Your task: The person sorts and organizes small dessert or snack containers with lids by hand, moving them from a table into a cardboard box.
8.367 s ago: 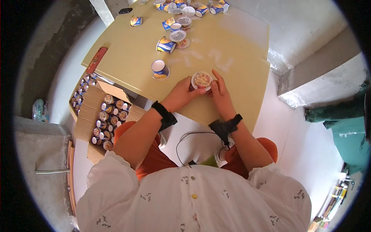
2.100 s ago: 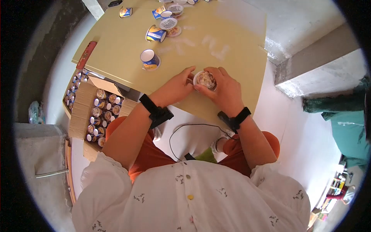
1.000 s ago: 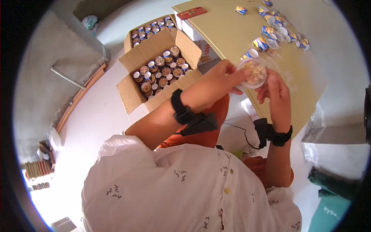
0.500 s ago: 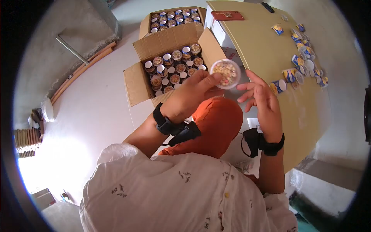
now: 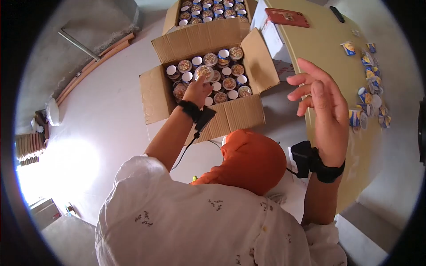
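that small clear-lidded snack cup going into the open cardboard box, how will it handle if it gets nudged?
The small clear-lidded snack cup is probably light: the left hand holds it by the fingertips. Wedged among packed cups in the open cardboard box, it seems unlikely to tip.

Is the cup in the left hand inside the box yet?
In. The left hand holds the cup down among packed cups in the open cardboard box; right hand empty.

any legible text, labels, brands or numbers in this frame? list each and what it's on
None can be read.
Cups in the near cardboard box: printed lids, too small.
Cup under the left hand: print blurred.
Blue and yellow cups on the table: label print too small.
Red flat item on the table: pale marks, unreadable.
Right hand: open, holds nothing.
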Motion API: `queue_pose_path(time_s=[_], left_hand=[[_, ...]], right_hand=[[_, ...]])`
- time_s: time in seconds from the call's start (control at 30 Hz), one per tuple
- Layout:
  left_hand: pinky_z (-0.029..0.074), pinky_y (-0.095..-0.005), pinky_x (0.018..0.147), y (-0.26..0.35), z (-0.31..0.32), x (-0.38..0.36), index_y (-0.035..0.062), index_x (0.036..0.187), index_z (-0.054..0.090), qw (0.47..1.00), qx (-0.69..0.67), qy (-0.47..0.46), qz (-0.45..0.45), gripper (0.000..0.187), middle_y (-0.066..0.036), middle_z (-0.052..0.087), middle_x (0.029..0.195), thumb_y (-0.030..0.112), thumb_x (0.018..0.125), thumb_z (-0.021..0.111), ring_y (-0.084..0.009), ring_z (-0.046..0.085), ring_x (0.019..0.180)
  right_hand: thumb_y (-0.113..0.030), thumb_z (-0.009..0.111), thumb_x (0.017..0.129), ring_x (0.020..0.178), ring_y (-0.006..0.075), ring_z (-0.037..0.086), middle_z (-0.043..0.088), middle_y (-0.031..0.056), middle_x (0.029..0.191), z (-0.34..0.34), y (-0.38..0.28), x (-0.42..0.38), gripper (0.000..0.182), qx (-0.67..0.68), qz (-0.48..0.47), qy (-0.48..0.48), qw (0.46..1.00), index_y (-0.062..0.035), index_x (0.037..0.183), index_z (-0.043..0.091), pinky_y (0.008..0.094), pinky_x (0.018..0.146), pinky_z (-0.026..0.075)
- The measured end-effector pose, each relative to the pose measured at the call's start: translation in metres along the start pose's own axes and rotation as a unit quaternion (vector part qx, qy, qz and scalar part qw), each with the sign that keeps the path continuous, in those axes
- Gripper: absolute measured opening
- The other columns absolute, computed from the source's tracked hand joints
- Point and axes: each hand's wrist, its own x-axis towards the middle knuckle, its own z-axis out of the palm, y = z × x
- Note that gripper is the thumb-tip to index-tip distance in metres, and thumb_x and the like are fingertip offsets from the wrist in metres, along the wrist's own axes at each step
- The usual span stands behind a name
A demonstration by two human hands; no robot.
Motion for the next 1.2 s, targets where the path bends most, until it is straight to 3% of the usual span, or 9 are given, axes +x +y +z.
queue_pose_path(time_s=[0.07,0.1,0.47,0.67,0.73,1.03,1.07,1.13,1.2], left_hand=[[0.056,-0.0344,0.083,-0.043,0.037,0.022,-0.0011,0.134,0.044,0.743,-0.599,0.073,-0.29,0.049,-0.021,0.067,0.112,0.008,0.092,0.065,-0.027,0.067,0.103],[0.055,-0.0377,0.083,-0.064,0.048,0.027,-0.0025,0.13,0.046,0.93,-0.316,0.038,-0.182,0.047,-0.022,0.067,0.111,0.014,0.091,0.067,-0.0287,0.068,0.102],[0.043,-0.0359,0.104,-0.029,0.027,0.039,0.0066,0.144,0.036,0.952,-0.08,-0.082,-0.283,0.054,-0.017,0.043,0.149,0.028,0.099,0.056,-0.0251,0.047,0.133],[0.055,-0.0368,0.078,-0.12,0.096,0.049,0.006,0.128,0.049,0.975,0.07,0.028,-0.21,0.041,-0.017,0.069,0.108,0.02,0.093,0.064,-0.0295,0.067,0.099],[0.054,-0.0333,0.084,-0.196,0.137,0.059,0.0013,0.13,0.047,0.716,-0.573,0.205,-0.341,0.045,-0.019,0.062,0.122,0.029,0.097,0.059,-0.027,0.062,0.113],[0.052,-0.0295,0.087,-0.049,0.061,0.064,-0.0071,0.133,0.041,0.549,-0.64,0.304,-0.443,0.058,-0.021,0.056,0.13,0.037,0.098,0.057,-0.0254,0.06,0.115],[0.052,-0.0295,0.087,-0.07,0.072,0.061,-0.0071,0.133,0.041,0.549,-0.64,0.304,-0.444,0.058,-0.021,0.056,0.13,0.037,0.098,0.057,-0.0254,0.06,0.115],[0.053,-0.0334,0.085,-0.138,0.108,0.048,-0.0014,0.137,0.037,0.931,-0.224,0.146,-0.247,0.055,-0.02,0.065,0.118,0.03,0.098,0.059,-0.0272,0.065,0.107],[0.052,-0.0357,0.085,-0.155,0.117,0.048,0.0014,0.138,0.036,0.922,-0.25,0.159,-0.248,0.054,-0.019,0.067,0.114,0.026,0.097,0.06,-0.0287,0.066,0.104]], right_hand=[[-0.024,0.049,0.104,0.082,0.0102,0.06,0.067,0.0082,0.105,-0.002,0.011,0.005,0.036,-0.003,0.016,-0.001,1.0,-0.0022,0.131,0.057,0.021,0.064,0.046],[-0.023,0.049,0.104,0.082,0.0101,0.06,0.067,0.0081,0.105,-0.003,0.016,0.006,0.035,-0.004,0.026,-0.001,1.0,-0.0023,0.131,0.058,0.0211,0.064,0.046],[-0.022,0.049,0.104,0.083,0.0098,0.059,0.067,0.008,0.105,-0.004,0.043,0.017,0.034,-0.035,0.07,-0.02,0.997,-0.0023,0.129,0.058,0.0211,0.065,0.046],[-0.023,0.05,0.104,0.083,0.0099,0.059,0.067,0.0082,0.105,-0.005,0.052,0.017,0.034,-0.036,0.083,-0.025,0.996,-0.0028,0.129,0.059,0.0215,0.065,0.046],[-0.022,0.05,0.103,0.083,0.0098,0.06,0.067,0.0079,0.105,-0.004,0.054,0.019,0.033,-0.033,0.086,-0.021,0.996,-0.003,0.129,0.059,0.0214,0.065,0.046],[-0.019,0.049,0.104,0.083,0.0091,0.06,0.067,0.0072,0.104,-0.002,0.058,0.018,0.031,-0.039,0.092,-0.021,0.995,-0.0024,0.128,0.06,0.0212,0.066,0.046],[-0.019,0.049,0.104,0.083,0.0091,0.06,0.067,0.0072,0.104,-0.002,0.059,0.018,0.031,-0.039,0.092,-0.021,0.995,-0.0024,0.128,0.06,0.0212,0.066,0.046],[-0.019,0.049,0.104,0.083,0.009,0.06,0.067,0.007,0.104,-0.002,0.061,0.017,0.031,-0.041,0.093,-0.022,0.995,-0.0024,0.128,0.06,0.0212,0.066,0.046],[-0.019,0.049,0.104,0.083,0.0091,0.06,0.067,0.007,0.104,-0.003,0.063,0.017,0.031,-0.041,0.096,-0.022,0.994,-0.0024,0.128,0.06,0.0213,0.066,0.046]])
